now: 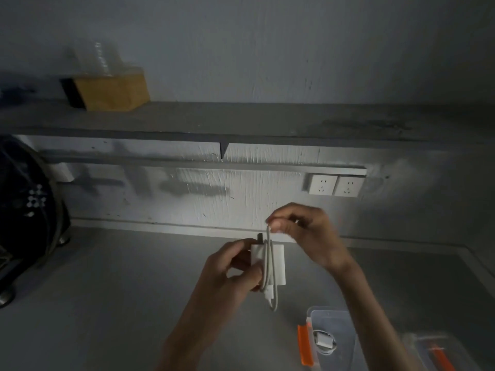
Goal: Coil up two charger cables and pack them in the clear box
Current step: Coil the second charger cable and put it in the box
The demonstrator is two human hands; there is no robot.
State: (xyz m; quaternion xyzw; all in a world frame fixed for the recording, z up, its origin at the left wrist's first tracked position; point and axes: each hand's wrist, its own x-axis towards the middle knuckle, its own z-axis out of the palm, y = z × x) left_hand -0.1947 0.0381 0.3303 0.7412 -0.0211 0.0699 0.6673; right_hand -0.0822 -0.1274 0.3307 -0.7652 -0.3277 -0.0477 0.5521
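My left hand [233,266] grips a white charger block [278,259] held above the grey counter. Its white cable [269,266] is wound lengthwise around the block, with a short loop hanging below. My right hand [302,228] pinches the top of the cable loop just above the block. At the lower right stands the clear box [345,325] with an orange latch [304,345]. A coiled white charger cable [324,341] lies inside it.
The box's clear lid with orange clips [439,353] lies right of the box. Two white wall sockets [334,185] sit on the wall behind. A dark appliance [24,210] stands at the left. A shelf above carries a wooden box [112,91].
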